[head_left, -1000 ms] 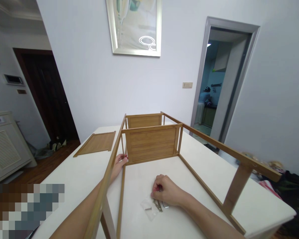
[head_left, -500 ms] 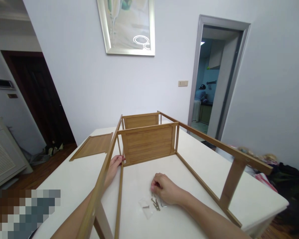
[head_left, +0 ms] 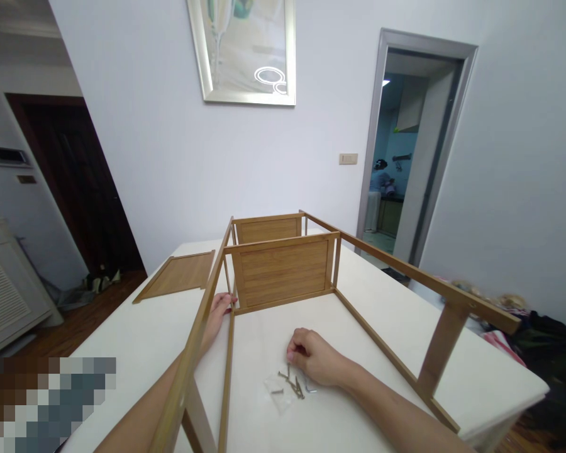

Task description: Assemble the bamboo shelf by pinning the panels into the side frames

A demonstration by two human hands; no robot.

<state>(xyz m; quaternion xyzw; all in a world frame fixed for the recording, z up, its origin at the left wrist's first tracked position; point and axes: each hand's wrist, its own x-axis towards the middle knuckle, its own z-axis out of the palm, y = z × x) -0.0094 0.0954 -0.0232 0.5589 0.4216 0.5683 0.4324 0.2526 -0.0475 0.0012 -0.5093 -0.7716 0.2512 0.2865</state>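
A bamboo shelf frame [head_left: 283, 267] lies on its side on the white table [head_left: 136, 327]. My left hand [head_left: 220, 309] rests outside the frame, fingers curled against the lower left corner of the near slatted panel. Inside the frame, my right hand [head_left: 314, 360] is closed in a pinch on a thin screw that points down to the tabletop. Several loose screws [head_left: 291, 384] and a small clear bag [head_left: 279, 393] lie just under and left of that hand.
A loose bamboo panel [head_left: 177, 275] lies flat at the table's far left. The frame's long rails [head_left: 419, 280] rise on the right. Behind are a framed picture, a dark door at left, and an open doorway [head_left: 400, 157] with a person far inside.
My right hand has lifted slightly away from the screw pile, with a screw pinched in its fingers. The view shifted a little. My left hand stays at the panel corner.
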